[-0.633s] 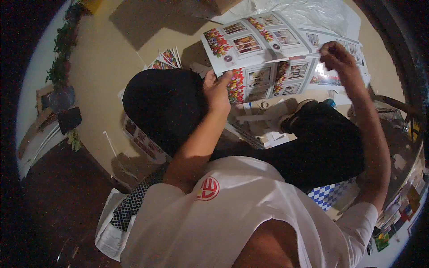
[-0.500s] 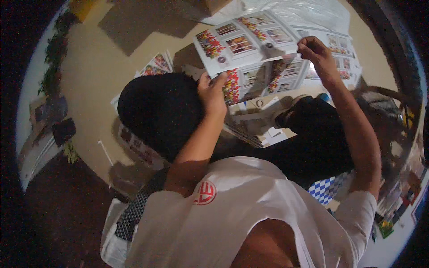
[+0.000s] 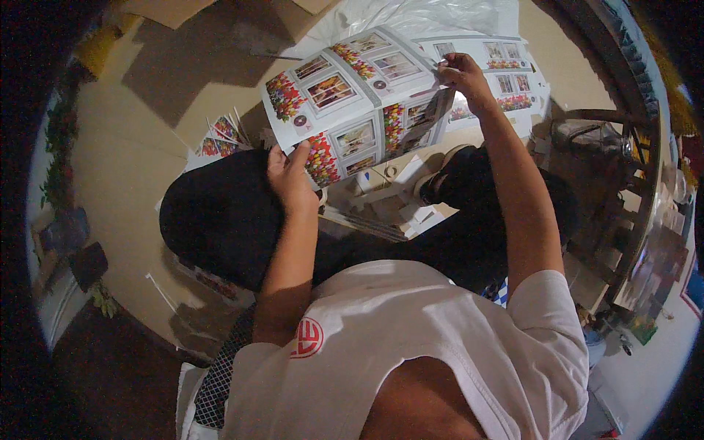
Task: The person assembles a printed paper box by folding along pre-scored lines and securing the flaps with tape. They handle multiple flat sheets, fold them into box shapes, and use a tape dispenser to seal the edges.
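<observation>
A large printed sheet (image 3: pixel 357 94), showing window pictures and red and yellow tulips, is held up over my knees. It bends across the middle, so its near part hangs down toward me. My left hand (image 3: pixel 292 178) grips its near left corner, the thumb on top. At the right edge, my right hand (image 3: pixel 468 82) pinches it between thumb and fingertips. Similar printed sheets (image 3: pixel 506 82) lie on the floor beyond my right hand. Whether the held piece is a single sheet or several together, I cannot tell.
Small printed cut pieces (image 3: pixel 222 137) lie by my left knee. A roll of tape (image 3: pixel 391 171) and white paper scraps (image 3: pixel 419 214) rest between my legs. Clear plastic wrapping (image 3: pixel 411 20) spreads at the back. A dark wooden chair frame (image 3: pixel 636 176) stands on the right.
The whole view has shifted, so my hands and the sheet appear further left. Both hands keep their hold, and the sheet's printed face now shows more fully.
</observation>
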`<action>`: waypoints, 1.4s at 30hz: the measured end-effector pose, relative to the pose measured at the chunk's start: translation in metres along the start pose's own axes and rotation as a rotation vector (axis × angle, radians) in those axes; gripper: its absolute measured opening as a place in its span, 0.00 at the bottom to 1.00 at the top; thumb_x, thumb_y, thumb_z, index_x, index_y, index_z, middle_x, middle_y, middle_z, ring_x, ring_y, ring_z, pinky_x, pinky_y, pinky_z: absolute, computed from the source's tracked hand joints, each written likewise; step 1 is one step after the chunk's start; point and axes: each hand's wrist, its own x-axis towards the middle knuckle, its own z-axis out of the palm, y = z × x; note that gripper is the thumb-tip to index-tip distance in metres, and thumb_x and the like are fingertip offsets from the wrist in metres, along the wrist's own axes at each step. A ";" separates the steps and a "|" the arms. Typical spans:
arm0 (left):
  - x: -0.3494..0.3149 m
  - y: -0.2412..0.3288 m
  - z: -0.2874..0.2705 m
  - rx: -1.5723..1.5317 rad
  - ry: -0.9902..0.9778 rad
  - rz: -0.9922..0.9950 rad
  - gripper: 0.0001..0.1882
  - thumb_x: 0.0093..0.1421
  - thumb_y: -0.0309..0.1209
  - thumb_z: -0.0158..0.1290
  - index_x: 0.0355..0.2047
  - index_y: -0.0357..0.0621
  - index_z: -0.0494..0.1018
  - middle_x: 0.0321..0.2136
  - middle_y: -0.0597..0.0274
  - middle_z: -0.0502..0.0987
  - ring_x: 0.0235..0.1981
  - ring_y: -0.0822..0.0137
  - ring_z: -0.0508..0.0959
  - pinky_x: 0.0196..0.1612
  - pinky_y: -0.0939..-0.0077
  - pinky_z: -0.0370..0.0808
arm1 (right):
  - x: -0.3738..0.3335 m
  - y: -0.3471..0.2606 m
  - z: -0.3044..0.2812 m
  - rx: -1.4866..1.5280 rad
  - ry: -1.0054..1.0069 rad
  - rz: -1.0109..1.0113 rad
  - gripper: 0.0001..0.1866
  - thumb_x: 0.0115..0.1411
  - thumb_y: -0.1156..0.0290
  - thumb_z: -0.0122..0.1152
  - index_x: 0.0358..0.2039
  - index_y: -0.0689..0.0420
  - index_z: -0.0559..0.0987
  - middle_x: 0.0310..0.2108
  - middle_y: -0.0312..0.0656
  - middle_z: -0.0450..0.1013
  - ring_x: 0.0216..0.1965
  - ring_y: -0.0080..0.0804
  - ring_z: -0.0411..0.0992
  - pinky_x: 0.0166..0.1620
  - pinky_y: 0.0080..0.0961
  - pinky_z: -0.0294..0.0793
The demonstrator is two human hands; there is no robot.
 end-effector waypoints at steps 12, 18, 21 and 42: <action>-0.002 0.049 0.013 0.013 -0.016 -0.054 0.19 0.48 0.17 0.59 0.41 0.33 0.68 0.39 0.57 0.76 0.38 0.67 0.76 0.45 0.73 0.72 | -0.059 -0.037 -0.002 0.051 0.158 0.169 0.18 0.55 0.71 0.61 0.46 0.59 0.72 0.38 0.36 0.72 0.38 0.25 0.70 0.42 0.22 0.70; 0.010 0.057 0.008 0.038 -0.094 -0.235 0.19 0.49 0.20 0.59 0.43 0.35 0.70 0.40 0.58 0.76 0.43 0.65 0.75 0.49 0.71 0.69 | -0.085 -0.079 0.022 -0.143 0.360 0.263 0.18 0.54 0.69 0.61 0.46 0.55 0.73 0.36 0.32 0.71 0.34 0.21 0.66 0.33 0.15 0.60; 0.033 0.025 -0.002 -0.050 -0.053 -0.267 0.16 0.49 0.19 0.58 0.40 0.36 0.70 0.38 0.58 0.77 0.38 0.68 0.77 0.45 0.74 0.71 | -0.071 -0.060 0.024 -0.112 0.371 0.261 0.19 0.54 0.69 0.61 0.45 0.62 0.73 0.35 0.39 0.72 0.33 0.26 0.68 0.36 0.22 0.66; 0.014 0.036 -0.003 -0.013 -0.072 -0.161 0.21 0.46 0.20 0.62 0.40 0.37 0.68 0.37 0.58 0.76 0.38 0.68 0.76 0.45 0.73 0.71 | -0.079 -0.001 0.019 -0.048 0.426 0.196 0.17 0.54 0.74 0.57 0.45 0.63 0.71 0.34 0.38 0.72 0.32 0.23 0.70 0.35 0.17 0.69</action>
